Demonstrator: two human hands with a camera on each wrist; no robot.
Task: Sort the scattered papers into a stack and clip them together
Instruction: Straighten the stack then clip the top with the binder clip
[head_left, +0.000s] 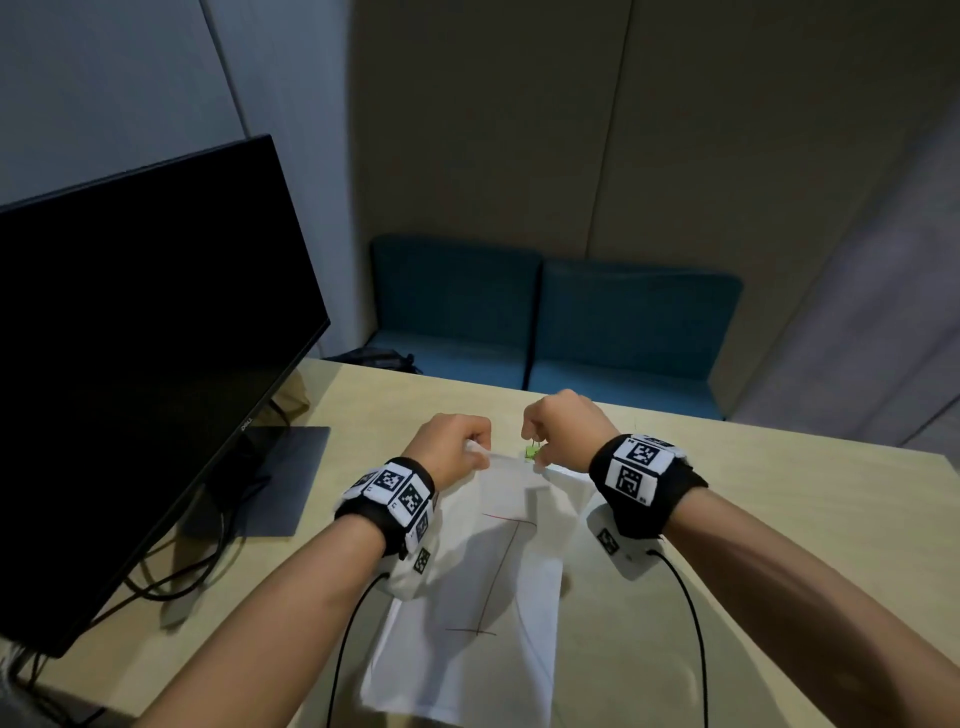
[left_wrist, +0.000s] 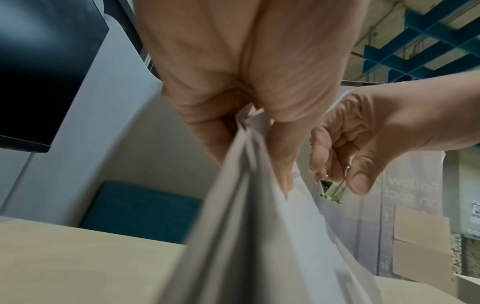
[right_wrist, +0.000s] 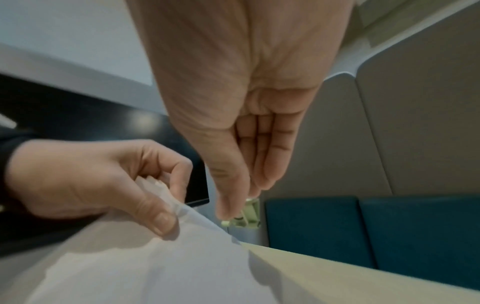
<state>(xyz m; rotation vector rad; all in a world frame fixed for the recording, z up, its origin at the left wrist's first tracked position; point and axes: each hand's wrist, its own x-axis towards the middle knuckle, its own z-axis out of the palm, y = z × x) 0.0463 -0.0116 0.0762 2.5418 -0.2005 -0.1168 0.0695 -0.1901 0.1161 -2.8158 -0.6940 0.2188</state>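
My left hand (head_left: 453, 448) pinches the papers (head_left: 488, 587); my right hand (head_left: 563, 423) pinches a green clip (head_left: 531, 453), right of a Dell monitor (head_left: 140, 364), on a beige table (head_left: 779, 545).

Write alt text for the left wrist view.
The left hand pinches the top corner of a stack of white papers lifted off a pale table. Beside it, the right hand pinches a small green binder clip by its wire handles, apart from the papers.
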